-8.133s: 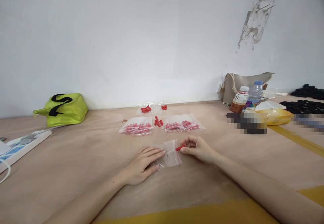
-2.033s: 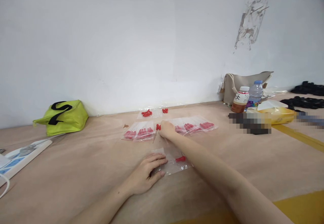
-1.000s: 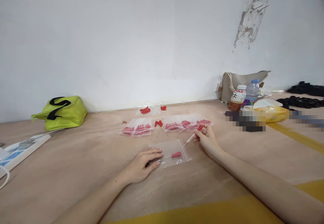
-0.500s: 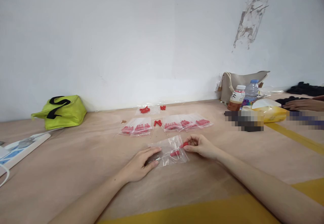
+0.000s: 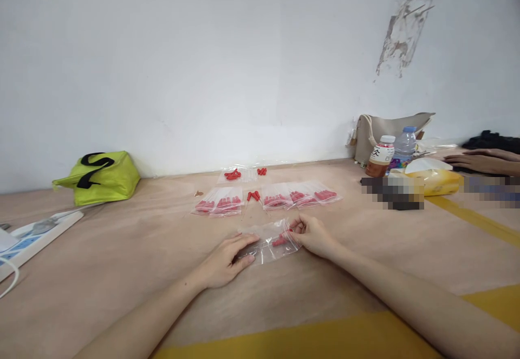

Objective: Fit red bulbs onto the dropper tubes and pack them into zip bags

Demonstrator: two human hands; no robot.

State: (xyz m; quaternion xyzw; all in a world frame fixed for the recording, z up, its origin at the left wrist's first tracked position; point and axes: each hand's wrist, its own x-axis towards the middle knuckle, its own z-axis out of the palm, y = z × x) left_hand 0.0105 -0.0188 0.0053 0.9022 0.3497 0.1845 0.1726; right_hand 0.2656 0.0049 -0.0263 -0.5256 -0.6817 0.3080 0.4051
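A clear zip bag [image 5: 266, 251] lies flat in front of me, with red-handled pieces [image 5: 279, 241] visible inside it. My left hand [image 5: 231, 257] holds the bag's left end, thumb along the near edge and fingers along the far edge. At the bag's right end, the mouth, my right hand [image 5: 309, 234] is closed in a pinch on a small red handle [image 5: 289, 232], its fingertips at the opening. Just beyond lie two loose red-handled pieces [image 5: 253, 196] with thin shafts. Filled zip bags lie to their left [image 5: 228, 203] and right [image 5: 277, 201].
Farther back are two clusters of red pieces [image 5: 233, 174] on clear plastic. A lime-green bag [image 5: 106, 178] and a white power strip [image 5: 49, 240] stand left. On the right are bottles [image 5: 381, 156], a yellow tissue pack [image 5: 436, 182], a beige bag [image 5: 365, 131] and another person's hands [image 5: 483, 161].
My right hand has moved left, carrying the red handle from outside the bag's mouth to inside it. My left hand stays on the bag. The other person's hands have shifted.
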